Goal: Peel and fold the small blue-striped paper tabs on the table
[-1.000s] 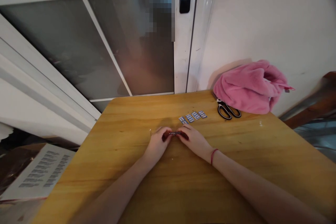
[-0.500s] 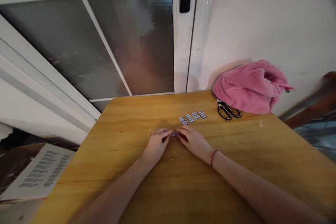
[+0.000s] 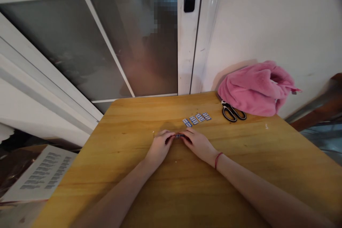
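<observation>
Between my two hands is a small blue-and-white card (image 3: 179, 135), seen nearly edge-on and mostly covered by fingers. My left hand (image 3: 160, 146) pinches its left end with thumb and fingers. At the other end, my right hand (image 3: 199, 144) grips it the same way; a red cord bracelet (image 3: 217, 160) circles that wrist. Several blue-and-white printed cards (image 3: 193, 120) lie in a slanting row on the wooden table (image 3: 149, 192), just beyond my right hand. What is printed on them is too small to read.
Black-handled scissors (image 3: 233, 113) lie at the back right, their blades hidden under a pink plush cloth (image 3: 256, 89) against the wall. A white-framed glass door (image 3: 184, 50) borders the table's far edge. Down at the left stands a cardboard box (image 3: 40, 174).
Both hands keep their hold on the small card, which now shows slightly more edge-on. The whole view has shifted very slightly; the objects on the table stay in place.
</observation>
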Available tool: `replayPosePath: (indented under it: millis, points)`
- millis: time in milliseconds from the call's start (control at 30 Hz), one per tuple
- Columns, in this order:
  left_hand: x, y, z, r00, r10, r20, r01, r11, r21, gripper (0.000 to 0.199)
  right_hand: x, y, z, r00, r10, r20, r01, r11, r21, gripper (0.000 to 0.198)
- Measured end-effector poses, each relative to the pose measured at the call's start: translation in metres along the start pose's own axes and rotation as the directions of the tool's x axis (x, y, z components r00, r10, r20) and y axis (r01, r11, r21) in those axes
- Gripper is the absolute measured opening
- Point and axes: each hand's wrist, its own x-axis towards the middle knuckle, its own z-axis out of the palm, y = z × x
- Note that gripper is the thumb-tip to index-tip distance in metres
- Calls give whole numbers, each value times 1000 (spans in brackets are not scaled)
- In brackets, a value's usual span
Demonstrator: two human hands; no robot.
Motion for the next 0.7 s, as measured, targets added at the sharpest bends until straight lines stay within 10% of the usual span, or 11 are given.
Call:
replayPosePath:
  millis: [700]
  points:
    - [0, 7, -1, 973, -228, 22, 229, 963, -145, 7, -2, 0, 0, 993, 106, -42, -101, 989, 109, 7]
